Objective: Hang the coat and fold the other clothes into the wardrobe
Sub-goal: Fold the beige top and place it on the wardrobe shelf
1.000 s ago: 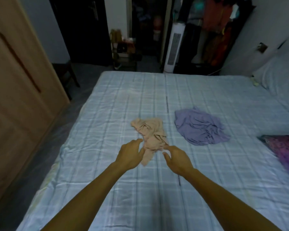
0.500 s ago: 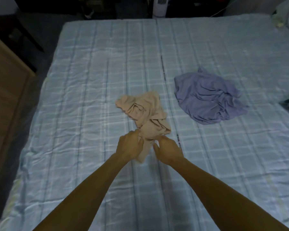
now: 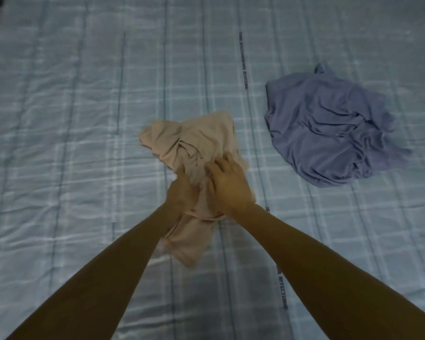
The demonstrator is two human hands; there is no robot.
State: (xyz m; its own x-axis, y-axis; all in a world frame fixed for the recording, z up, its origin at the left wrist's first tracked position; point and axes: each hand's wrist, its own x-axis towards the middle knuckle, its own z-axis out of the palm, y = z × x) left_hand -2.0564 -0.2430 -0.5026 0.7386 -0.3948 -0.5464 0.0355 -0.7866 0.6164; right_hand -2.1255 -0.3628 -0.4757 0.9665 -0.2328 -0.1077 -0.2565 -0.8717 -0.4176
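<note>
Left hand (image 3: 182,196) and right hand (image 3: 230,186) are pressed side by side, fingers curled into the middle of the beige garment (image 3: 194,139), which is gripped by both. It is bunched on the checked bedsheet (image 3: 84,119), its long axis laid near to far, the wider end pointed away and slightly left. Farther right, well apart, a crumpled purple garment (image 3: 329,133) is laid.
</note>
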